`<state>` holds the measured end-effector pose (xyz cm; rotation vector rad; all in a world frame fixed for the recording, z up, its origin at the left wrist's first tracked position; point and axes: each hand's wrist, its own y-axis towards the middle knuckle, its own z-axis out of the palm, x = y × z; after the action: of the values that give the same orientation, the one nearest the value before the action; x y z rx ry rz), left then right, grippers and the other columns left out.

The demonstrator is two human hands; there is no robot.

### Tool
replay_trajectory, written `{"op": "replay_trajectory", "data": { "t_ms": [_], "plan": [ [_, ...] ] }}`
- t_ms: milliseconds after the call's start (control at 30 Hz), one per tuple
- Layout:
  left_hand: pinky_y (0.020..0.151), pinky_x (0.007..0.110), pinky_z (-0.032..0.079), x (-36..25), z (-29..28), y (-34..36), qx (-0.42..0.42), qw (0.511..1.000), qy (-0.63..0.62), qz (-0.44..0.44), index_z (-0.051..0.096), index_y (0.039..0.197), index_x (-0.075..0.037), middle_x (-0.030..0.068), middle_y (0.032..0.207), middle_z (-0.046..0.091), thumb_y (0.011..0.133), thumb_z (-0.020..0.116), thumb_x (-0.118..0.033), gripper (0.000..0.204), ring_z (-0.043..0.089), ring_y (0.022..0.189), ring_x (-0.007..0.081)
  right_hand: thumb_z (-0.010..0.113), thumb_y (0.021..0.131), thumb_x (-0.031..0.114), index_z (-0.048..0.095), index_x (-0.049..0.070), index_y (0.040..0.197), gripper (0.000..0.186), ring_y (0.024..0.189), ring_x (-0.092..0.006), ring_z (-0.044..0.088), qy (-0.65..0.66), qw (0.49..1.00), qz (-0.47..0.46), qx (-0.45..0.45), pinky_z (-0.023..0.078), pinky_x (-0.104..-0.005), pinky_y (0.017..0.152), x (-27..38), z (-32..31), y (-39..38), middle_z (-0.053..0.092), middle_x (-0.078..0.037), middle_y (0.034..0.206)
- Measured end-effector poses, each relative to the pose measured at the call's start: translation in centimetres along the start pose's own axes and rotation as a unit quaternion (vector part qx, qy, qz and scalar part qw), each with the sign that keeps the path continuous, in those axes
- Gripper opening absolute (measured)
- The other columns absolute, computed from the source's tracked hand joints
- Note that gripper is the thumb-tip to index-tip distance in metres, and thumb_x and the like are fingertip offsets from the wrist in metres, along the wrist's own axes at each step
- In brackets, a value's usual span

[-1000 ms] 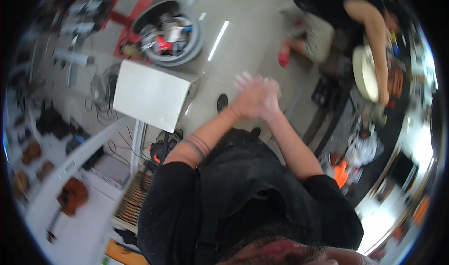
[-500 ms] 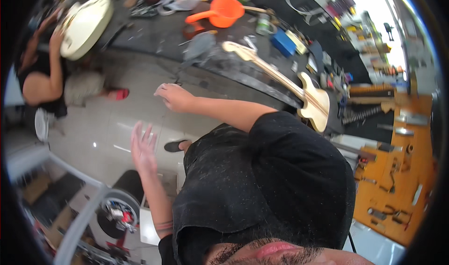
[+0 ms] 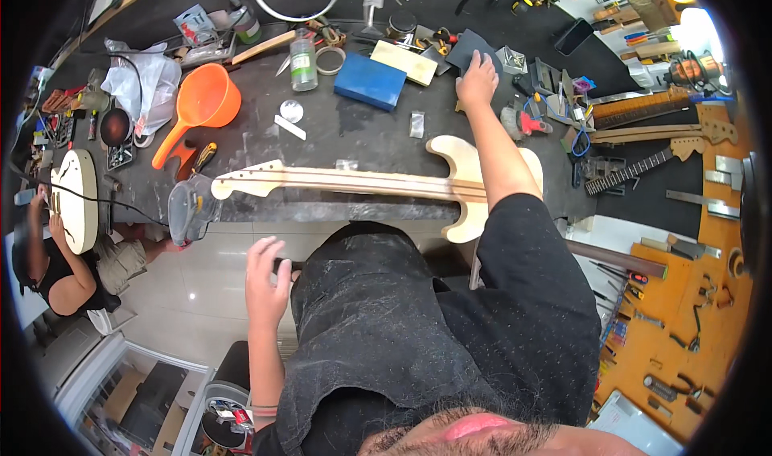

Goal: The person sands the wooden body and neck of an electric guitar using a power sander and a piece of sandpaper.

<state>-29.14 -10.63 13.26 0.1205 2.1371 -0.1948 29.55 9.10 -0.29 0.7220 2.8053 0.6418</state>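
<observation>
My right hand reaches across the bench and lies on a dark grey sheet, fingers stretched over it. Whether the fingertips grip the sheet's edge is hard to see. Below that forearm lies an unfinished pale wooden guitar, its neck pointing left and a dark stripe along its middle; the arm covers part of the body. My left hand hangs in the air in front of the bench edge, fingers apart and holding nothing. Left of my reaching hand are a cream block and a blue block.
An orange dipper, a clear bottle and a translucent grey plastic object stand on the dark bench. Guitar necks lie at right beside a wooden tool board. A person holds a cream guitar body at left.
My view has turned toward the bench. My right hand has moved from over the floor out to the grey sheet at the far right. My left hand stays raised and open.
</observation>
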Motion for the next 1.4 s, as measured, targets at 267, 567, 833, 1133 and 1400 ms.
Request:
{"op": "replay_trajectory", "data": {
  "t_ms": [267,567,833,1133,1400],
  "plan": [
    [0.097,0.039,0.057,-5.8,4.1,2.0,0.082,0.993,0.061,0.051,0.072,0.12,0.0,0.0158,0.121,0.069,0.097,0.07,0.0,0.023,0.07,0.111,0.0313,0.064,0.105,0.025,0.072,0.002,0.114,0.026,0.1,-0.0453,0.074,0.28,0.948,0.152,-0.012,0.056,-0.0509,0.088,-9.1,-7.8,4.6,0.077,-0.023,0.106],
    [0.093,0.036,0.056,-11.3,11.8,8.6,0.205,0.976,-0.035,0.07,0.069,0.125,0.0,0.0147,0.116,0.072,0.104,0.069,-0.012,0.025,0.072,0.102,0.0264,0.072,0.107,0.028,0.073,-0.002,0.116,0.032,0.085,-0.0111,0.071,0.608,0.679,0.28,0.301,0.058,-0.0329,0.075,-5.4,-21.7,-8.6,0.077,-0.006,0.101],
    [0.099,0.034,0.055,-13.4,17.2,8.8,0.224,0.884,-0.373,-0.172,0.061,0.142,0.001,0.0098,0.128,0.073,0.105,0.068,-0.01,0.039,0.069,0.116,0.0167,0.067,0.11,0.027,0.072,-0.004,0.116,0.032,0.091,-0.0104,0.07,0.708,0.543,0.26,0.369,0.057,-0.031,0.081,2.2,-23.4,-14.7,0.076,-0.006,0.103],
    [0.1,0.033,0.057,-13.1,16.6,9.1,0.145,0.869,-0.426,-0.205,0.053,0.145,0.005,0.0145,0.128,0.072,0.107,0.066,-0.006,0.042,0.07,0.116,0.0174,0.068,0.107,0.012,0.058,-0.006,0.137,0.037,0.114,-0.0175,0.071,0.729,0.467,0.199,0.46,0.057,-0.0329,0.099,0.1,-22.8,-15.5,0.072,-0.016,0.128],
    [0.114,0.052,0.05,-13.3,15.5,7.5,0.22,0.771,-0.545,-0.246,0.04,0.162,-0.007,0.0125,0.155,0.057,0.114,0.059,-0.032,0.057,0.058,0.142,0.0275,0.069,0.103,0.005,0.057,-0.008,0.134,0.035,0.111,-0.0194,0.071,0.754,0.565,0.229,0.246,0.057,-0.0347,0.098,1.3,-23.1,-15.6,0.073,-0.015,0.121]
  ]
}}
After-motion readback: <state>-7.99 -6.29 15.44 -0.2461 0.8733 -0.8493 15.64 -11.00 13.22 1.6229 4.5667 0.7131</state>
